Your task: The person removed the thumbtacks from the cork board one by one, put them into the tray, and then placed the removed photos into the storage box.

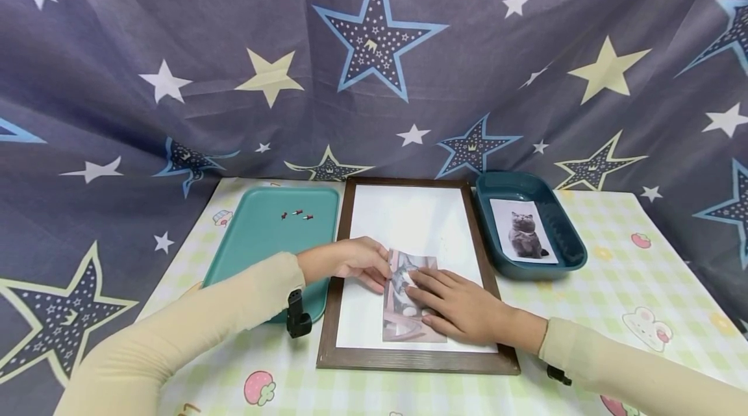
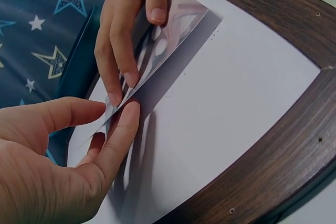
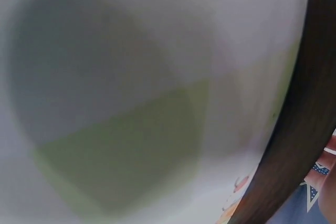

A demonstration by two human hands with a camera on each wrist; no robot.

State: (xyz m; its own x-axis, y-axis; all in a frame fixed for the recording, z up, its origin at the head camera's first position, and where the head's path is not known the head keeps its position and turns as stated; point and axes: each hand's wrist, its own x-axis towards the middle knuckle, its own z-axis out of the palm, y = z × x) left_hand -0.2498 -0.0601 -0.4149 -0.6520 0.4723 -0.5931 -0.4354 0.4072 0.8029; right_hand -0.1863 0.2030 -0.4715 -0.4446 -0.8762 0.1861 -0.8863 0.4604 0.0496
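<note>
A photo print of a grey-and-white cat [image 1: 403,328] lies over the lower part of a white board [image 1: 403,215] with a brown wooden frame. At its left edge, my left hand [image 1: 359,260] pinches the print between thumb and fingers. The left wrist view shows that edge raised off the board, a shadow beneath it and the fingers [image 2: 131,116] on its underside. Across the print's right side rests my right hand [image 1: 461,309], its fingers extended over the picture. The right wrist view holds mostly blurred pale surface and a strip of dark frame [image 3: 299,108].
Left of the board stands a green tray [image 1: 251,221] with red push pins [image 1: 298,212] on it. A dark teal bin [image 1: 569,250] at the right holds another cat photo [image 1: 505,224]. A checked cloth [image 1: 608,286] covers the table, and a star-patterned curtain [image 1: 444,85] hangs behind.
</note>
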